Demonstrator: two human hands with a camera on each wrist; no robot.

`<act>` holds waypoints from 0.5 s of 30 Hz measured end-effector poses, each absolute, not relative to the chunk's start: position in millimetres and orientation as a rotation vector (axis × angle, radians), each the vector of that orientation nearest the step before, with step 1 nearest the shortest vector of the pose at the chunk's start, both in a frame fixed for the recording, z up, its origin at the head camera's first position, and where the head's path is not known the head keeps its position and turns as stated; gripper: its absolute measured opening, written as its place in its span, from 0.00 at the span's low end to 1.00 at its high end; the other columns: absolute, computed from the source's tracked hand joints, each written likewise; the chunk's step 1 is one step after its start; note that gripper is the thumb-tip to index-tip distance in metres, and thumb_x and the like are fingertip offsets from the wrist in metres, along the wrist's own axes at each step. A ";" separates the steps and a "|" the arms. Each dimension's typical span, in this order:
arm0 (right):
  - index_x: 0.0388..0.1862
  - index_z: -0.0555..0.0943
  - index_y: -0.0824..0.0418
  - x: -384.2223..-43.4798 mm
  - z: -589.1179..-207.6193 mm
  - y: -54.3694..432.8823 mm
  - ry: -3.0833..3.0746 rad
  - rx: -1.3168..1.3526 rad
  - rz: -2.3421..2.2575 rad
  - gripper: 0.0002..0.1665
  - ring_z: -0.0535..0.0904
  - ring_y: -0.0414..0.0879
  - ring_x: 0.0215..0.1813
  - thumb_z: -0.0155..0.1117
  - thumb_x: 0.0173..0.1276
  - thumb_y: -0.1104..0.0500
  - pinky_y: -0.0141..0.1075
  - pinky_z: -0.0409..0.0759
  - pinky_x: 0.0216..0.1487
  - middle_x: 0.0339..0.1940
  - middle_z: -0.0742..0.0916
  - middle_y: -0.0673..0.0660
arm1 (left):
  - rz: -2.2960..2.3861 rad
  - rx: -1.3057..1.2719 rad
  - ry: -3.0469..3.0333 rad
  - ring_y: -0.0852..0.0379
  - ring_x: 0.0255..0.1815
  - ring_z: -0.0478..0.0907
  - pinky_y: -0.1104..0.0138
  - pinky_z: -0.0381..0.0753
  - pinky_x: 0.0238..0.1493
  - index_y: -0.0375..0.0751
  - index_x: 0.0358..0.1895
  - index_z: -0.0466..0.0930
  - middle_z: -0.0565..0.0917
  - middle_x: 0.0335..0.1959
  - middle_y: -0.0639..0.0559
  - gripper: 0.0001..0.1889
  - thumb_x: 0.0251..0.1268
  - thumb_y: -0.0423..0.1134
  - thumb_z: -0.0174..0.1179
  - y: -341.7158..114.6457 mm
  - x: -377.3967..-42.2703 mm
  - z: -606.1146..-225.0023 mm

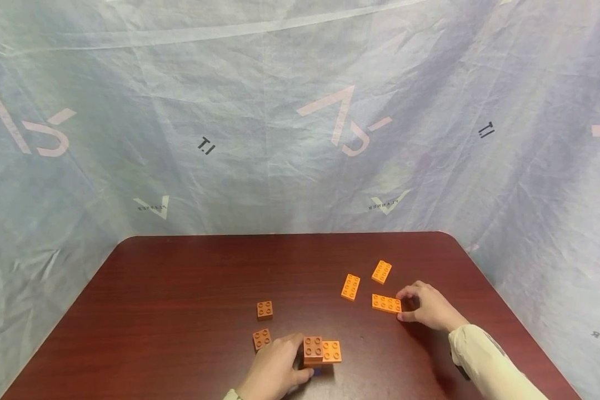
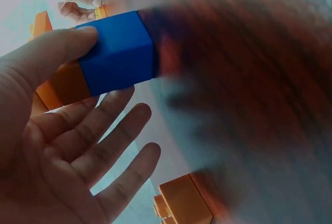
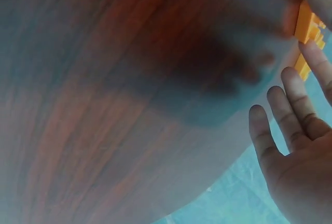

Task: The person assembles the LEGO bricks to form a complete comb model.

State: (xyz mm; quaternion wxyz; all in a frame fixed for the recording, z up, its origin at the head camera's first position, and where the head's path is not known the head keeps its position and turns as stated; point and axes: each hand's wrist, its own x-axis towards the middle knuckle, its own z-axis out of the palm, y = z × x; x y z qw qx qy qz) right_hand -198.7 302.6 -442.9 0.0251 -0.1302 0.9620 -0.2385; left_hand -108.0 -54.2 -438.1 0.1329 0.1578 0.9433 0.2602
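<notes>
My left hand (image 1: 274, 368) holds a small stack of toy building bricks near the table's front edge. On top of the stack is a brown brick (image 1: 313, 348), with a flat orange brick (image 1: 332, 352) jutting out to the right under it. At the bottom is a blue brick (image 2: 119, 53), gripped between thumb and fingers in the left wrist view. Farther right, my right hand (image 1: 430, 308) pinches the right end of another flat orange brick (image 1: 386, 303) between thumb and index finger. That brick lies on the table, and the right wrist view catches only part of it.
Two more flat orange bricks, a nearer one (image 1: 350, 287) and a farther one (image 1: 381, 272), lie beyond the right hand's brick. Left of the stack sit two brown bricks, one farther back (image 1: 264, 310) and one beside my left hand (image 1: 261, 339). A printed cloth (image 1: 270, 111) hangs behind the dark-red table (image 1: 190, 278).
</notes>
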 end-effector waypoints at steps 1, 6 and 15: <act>0.46 0.86 0.58 -198.2 -443.8 302.5 2.981 -0.416 -0.746 0.25 0.77 0.53 0.45 0.85 0.50 0.55 0.55 0.78 0.50 0.41 0.81 0.53 | 0.755 0.455 2.736 0.42 0.55 0.82 0.47 0.83 0.52 0.33 0.58 0.80 0.85 0.55 0.40 0.31 0.55 0.48 0.76 -54.1 -107.9 -438.1; 0.52 0.86 0.58 -196.0 -449.9 299.1 3.017 -0.474 -0.771 0.29 0.79 0.53 0.47 0.83 0.53 0.49 0.56 0.78 0.51 0.43 0.83 0.52 | 0.758 0.455 2.747 0.41 0.54 0.83 0.47 0.83 0.51 0.32 0.58 0.80 0.85 0.54 0.40 0.31 0.55 0.48 0.76 -54.1 -106.9 -438.0; 0.52 0.87 0.56 -194.4 -453.3 292.3 3.044 -0.482 -0.732 0.24 0.79 0.54 0.48 0.80 0.58 0.51 0.56 0.78 0.53 0.42 0.84 0.50 | 0.805 0.510 2.754 0.41 0.55 0.83 0.48 0.83 0.52 0.31 0.59 0.80 0.85 0.54 0.39 0.31 0.56 0.48 0.75 -57.7 -106.6 -439.7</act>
